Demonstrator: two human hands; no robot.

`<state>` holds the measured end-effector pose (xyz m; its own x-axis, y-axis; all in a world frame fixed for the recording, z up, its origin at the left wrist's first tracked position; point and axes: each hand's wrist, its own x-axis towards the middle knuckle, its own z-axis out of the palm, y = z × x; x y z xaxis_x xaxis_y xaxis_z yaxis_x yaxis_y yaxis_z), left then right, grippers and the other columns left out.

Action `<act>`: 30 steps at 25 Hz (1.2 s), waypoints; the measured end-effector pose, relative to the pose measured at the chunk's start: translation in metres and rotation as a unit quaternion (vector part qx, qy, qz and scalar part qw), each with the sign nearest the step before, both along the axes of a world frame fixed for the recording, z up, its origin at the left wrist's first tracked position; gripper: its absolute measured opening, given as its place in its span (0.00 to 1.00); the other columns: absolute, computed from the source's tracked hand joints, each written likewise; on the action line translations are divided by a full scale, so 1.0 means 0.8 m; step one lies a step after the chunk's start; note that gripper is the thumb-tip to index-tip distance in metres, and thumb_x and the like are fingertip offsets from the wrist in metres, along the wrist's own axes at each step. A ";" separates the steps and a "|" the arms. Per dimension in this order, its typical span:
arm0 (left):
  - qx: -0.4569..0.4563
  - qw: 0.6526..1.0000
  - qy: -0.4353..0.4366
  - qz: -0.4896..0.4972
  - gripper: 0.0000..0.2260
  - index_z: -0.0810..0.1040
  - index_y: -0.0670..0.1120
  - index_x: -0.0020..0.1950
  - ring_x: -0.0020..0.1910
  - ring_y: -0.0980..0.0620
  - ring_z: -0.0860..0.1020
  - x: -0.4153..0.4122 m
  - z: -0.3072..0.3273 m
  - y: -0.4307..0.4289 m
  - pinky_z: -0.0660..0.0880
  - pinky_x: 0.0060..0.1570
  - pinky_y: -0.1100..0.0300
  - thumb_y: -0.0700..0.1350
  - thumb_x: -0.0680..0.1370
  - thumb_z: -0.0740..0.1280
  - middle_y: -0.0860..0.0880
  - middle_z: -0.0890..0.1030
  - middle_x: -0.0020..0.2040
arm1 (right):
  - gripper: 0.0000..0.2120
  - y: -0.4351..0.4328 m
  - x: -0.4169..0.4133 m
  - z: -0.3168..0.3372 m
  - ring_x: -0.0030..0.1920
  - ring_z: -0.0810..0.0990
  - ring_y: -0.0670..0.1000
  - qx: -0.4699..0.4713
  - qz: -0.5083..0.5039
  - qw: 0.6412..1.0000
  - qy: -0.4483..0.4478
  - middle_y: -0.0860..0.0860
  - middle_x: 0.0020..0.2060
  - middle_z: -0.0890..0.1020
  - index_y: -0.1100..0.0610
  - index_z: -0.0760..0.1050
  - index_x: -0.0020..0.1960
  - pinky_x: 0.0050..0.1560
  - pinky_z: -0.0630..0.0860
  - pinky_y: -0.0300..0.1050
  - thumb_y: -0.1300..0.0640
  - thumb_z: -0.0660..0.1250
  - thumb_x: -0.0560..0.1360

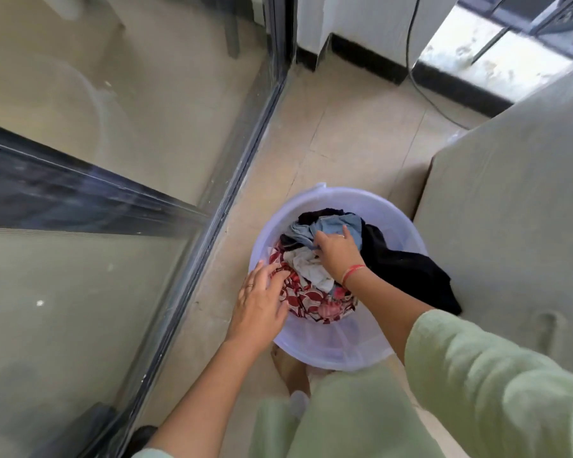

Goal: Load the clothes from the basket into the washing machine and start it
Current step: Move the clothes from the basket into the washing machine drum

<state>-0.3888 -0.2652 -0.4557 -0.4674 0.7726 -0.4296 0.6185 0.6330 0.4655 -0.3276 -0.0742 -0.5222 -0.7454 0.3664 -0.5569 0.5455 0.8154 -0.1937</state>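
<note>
Two hands are down in the basket (331, 353), a pale lilac plastic tub that stands on the tiled floor (344, 133) just in front of my operator's knees. From my remote seat I see the left hand (260, 302) at the tub's left rim, its fingers spread and lying flat on a red patterned cloth (308, 299); a ring (249, 286) shows on one finger. The right hand (336, 251) is further in, on top of the pile where a blue cloth (331, 226) meets a crumpled white cloth (306, 264). One finger lies straight on the blue cloth and the others bend down into the folds, with the thumb hidden, so I cannot tell whether this hand has closed on anything. A red thread bracelet (353, 271) sits on that wrist, and a light green sleeve (477, 375) covers the arm above it. The clothes fill the far half of the tub, while the near part of its inside wall is bare. A black garment (407, 269) hangs over the right rim and lies against a large grey block (510, 193) just beside the tub; I cannot tell whether that is the washing machine. A glass door (113, 127) with a dark frame runs along the left side. A dark cable (424, 90) trails across the floor at the back.
</note>
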 end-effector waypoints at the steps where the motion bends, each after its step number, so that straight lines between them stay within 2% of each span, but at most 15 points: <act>1: -0.011 1.000 -0.012 0.008 0.22 0.67 0.48 0.69 0.75 0.46 0.55 -0.001 0.021 -0.002 0.57 0.72 0.49 0.44 0.75 0.65 0.47 0.65 0.70 | 0.05 0.002 0.001 0.030 0.44 0.79 0.57 -0.023 -0.045 0.998 0.034 0.56 0.39 0.80 0.59 0.69 0.52 0.72 0.54 0.53 0.65 0.57 0.77; 2: -0.018 1.000 -0.015 0.012 0.23 0.67 0.48 0.69 0.74 0.46 0.57 -0.003 0.050 -0.004 0.57 0.72 0.49 0.44 0.75 0.65 0.48 0.64 0.70 | 0.04 0.003 0.005 0.068 0.42 0.78 0.59 -0.042 -0.086 0.993 0.074 0.58 0.38 0.80 0.60 0.69 0.49 0.66 0.62 0.52 0.66 0.58 0.77; 3: -0.017 1.000 -0.017 0.019 0.23 0.67 0.49 0.69 0.73 0.45 0.59 -0.006 0.077 -0.006 0.59 0.71 0.49 0.45 0.74 0.66 0.48 0.65 0.68 | 0.03 0.003 0.011 0.104 0.41 0.77 0.60 -0.056 -0.120 0.986 0.097 0.59 0.36 0.77 0.60 0.68 0.46 0.53 0.68 0.51 0.67 0.58 0.77; 4: -0.014 0.999 -0.018 0.029 0.24 0.67 0.49 0.68 0.71 0.45 0.62 -0.010 0.101 -0.007 0.62 0.69 0.49 0.45 0.73 0.67 0.48 0.66 0.66 | 0.05 0.003 0.021 0.137 0.38 0.76 0.62 -0.060 -0.148 0.981 0.108 0.59 0.35 0.74 0.60 0.66 0.44 0.41 0.68 0.51 0.68 0.58 0.76; 6: -0.010 0.999 -0.020 0.035 0.24 0.68 0.48 0.67 0.67 0.46 0.66 -0.017 0.150 -0.004 0.65 0.65 0.50 0.45 0.73 0.68 0.48 0.67 0.64 | 0.06 0.000 0.052 0.194 0.34 0.71 0.60 -0.065 -0.174 0.976 0.112 0.59 0.32 0.71 0.60 0.63 0.42 0.33 0.62 0.48 0.66 0.59 0.76; 8: -0.009 1.000 -0.006 0.020 0.24 0.67 0.49 0.68 0.66 0.47 0.66 -0.026 0.201 -0.001 0.65 0.64 0.51 0.45 0.73 0.68 0.48 0.66 0.65 | 0.09 -0.010 0.078 0.252 0.32 0.66 0.55 -0.089 -0.203 0.966 0.134 0.56 0.30 0.67 0.58 0.61 0.39 0.33 0.60 0.48 0.65 0.59 0.76; 10: -0.007 1.000 0.009 0.023 0.24 0.67 0.50 0.68 0.66 0.47 0.66 -0.034 0.241 0.002 0.64 0.64 0.52 0.45 0.74 0.68 0.48 0.66 0.65 | 0.12 -0.016 0.087 0.308 0.33 0.60 0.52 -0.121 -0.272 0.936 0.187 0.52 0.30 0.63 0.55 0.59 0.37 0.35 0.59 0.48 0.64 0.58 0.75; 13: -0.024 0.999 0.012 0.020 0.24 0.66 0.51 0.69 0.67 0.47 0.65 -0.036 0.286 0.005 0.63 0.63 0.53 0.46 0.74 0.67 0.49 0.66 0.66 | 0.05 -0.016 0.079 0.390 0.36 0.69 0.53 -0.081 -0.280 0.925 0.244 0.52 0.35 0.73 0.58 0.69 0.43 0.39 0.67 0.45 0.63 0.60 0.77; 15: -0.024 1.000 0.005 0.002 0.26 0.65 0.51 0.70 0.67 0.47 0.65 -0.031 0.319 0.005 0.64 0.61 0.53 0.47 0.74 0.68 0.49 0.65 0.67 | 0.04 -0.012 0.075 0.453 0.37 0.73 0.57 -0.057 -0.267 0.913 0.305 0.54 0.35 0.75 0.61 0.70 0.43 0.37 0.69 0.48 0.65 0.60 0.76; 19: 0.017 0.999 -0.043 -0.019 0.35 0.60 0.51 0.73 0.66 0.46 0.67 -0.019 0.389 0.018 0.66 0.59 0.53 0.50 0.70 0.73 0.48 0.63 0.68 | 0.03 -0.011 0.083 0.588 0.36 0.72 0.51 -0.014 -0.235 0.886 0.401 0.51 0.35 0.75 0.62 0.71 0.44 0.36 0.64 0.43 0.64 0.62 0.76; 21: 0.074 0.995 -0.061 -0.015 0.38 0.57 0.50 0.74 0.67 0.46 0.66 -0.018 0.429 0.034 0.65 0.61 0.54 0.49 0.70 0.74 0.46 0.62 0.69 | 0.02 -0.004 0.087 0.665 0.34 0.71 0.49 -0.005 -0.187 0.860 0.475 0.51 0.35 0.76 0.63 0.71 0.44 0.35 0.67 0.44 0.64 0.63 0.75; 24: 0.164 0.984 -0.058 -0.030 0.44 0.54 0.47 0.76 0.70 0.45 0.63 -0.030 0.506 0.066 0.62 0.66 0.55 0.49 0.68 0.76 0.43 0.60 0.72 | 0.03 0.008 0.097 0.780 0.34 0.72 0.47 -0.075 -0.132 0.809 0.569 0.48 0.36 0.76 0.59 0.72 0.43 0.36 0.71 0.42 0.64 0.64 0.75; 27: 0.221 0.970 -0.066 -0.078 0.57 0.49 0.52 0.78 0.74 0.51 0.56 -0.048 0.592 0.096 0.57 0.73 0.52 0.62 0.57 0.76 0.46 0.54 0.76 | 0.07 0.008 0.115 0.881 0.39 0.75 0.42 -0.202 -0.108 0.713 0.663 0.42 0.38 0.77 0.56 0.72 0.45 0.40 0.74 0.37 0.67 0.63 0.76; 28: 0.230 0.967 -0.063 -0.093 0.60 0.47 0.54 0.77 0.74 0.54 0.53 -0.050 0.620 0.107 0.54 0.73 0.54 0.65 0.54 0.76 0.49 0.51 0.77 | 0.07 0.007 0.122 0.906 0.39 0.76 0.41 -0.226 -0.085 0.696 0.676 0.41 0.37 0.77 0.56 0.72 0.46 0.40 0.73 0.35 0.68 0.63 0.76; 30: 0.265 0.954 -0.059 -0.129 0.58 0.49 0.55 0.77 0.74 0.56 0.54 -0.044 0.671 0.127 0.54 0.72 0.56 0.63 0.55 0.78 0.51 0.53 0.76 | 0.08 0.003 0.134 0.951 0.39 0.76 0.39 -0.215 -0.030 0.709 0.671 0.40 0.37 0.78 0.57 0.72 0.46 0.42 0.73 0.34 0.69 0.63 0.76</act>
